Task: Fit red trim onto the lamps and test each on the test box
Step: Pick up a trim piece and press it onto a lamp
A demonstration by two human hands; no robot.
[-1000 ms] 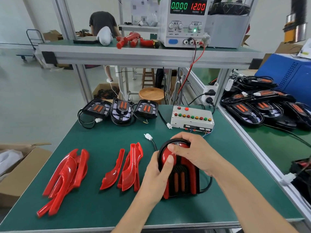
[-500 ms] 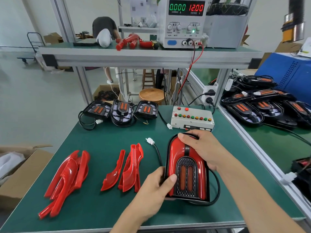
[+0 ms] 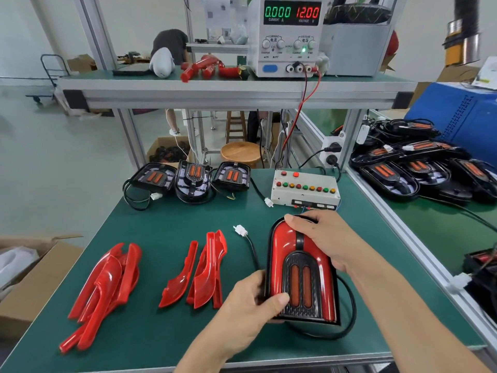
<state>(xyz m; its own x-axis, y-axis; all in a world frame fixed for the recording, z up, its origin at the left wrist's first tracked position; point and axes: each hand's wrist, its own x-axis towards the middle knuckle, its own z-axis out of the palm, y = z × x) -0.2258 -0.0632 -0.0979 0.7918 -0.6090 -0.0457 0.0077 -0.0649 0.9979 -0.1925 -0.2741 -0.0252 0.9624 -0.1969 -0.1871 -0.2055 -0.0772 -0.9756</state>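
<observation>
A black lamp [image 3: 302, 278] with red trim on both sides lies flat on the green table [image 3: 166, 227], face up. My left hand [image 3: 255, 300] grips its lower left corner, thumb on the face. My right hand [image 3: 325, 240] clasps its rounded top and right side. Its black cable ends in a white plug [image 3: 240, 230] lying loose on the mat. The white test box [image 3: 305, 191] with coloured buttons stands just behind the lamp. Two piles of loose red trim [image 3: 107, 286] [image 3: 200, 273] lie to the left.
Three untrimmed black lamps [image 3: 192, 180] sit at the table's back left. A power supply [image 3: 289, 36] reading 12.00 V stands on the upper shelf. More black lamps [image 3: 419, 168] are heaped on the right bench. An open cardboard box [image 3: 29, 270] sits left of the table.
The lamp went from tilted up under my hands to lying flat, face up. My left hand slid down from its top to the lower left corner.
</observation>
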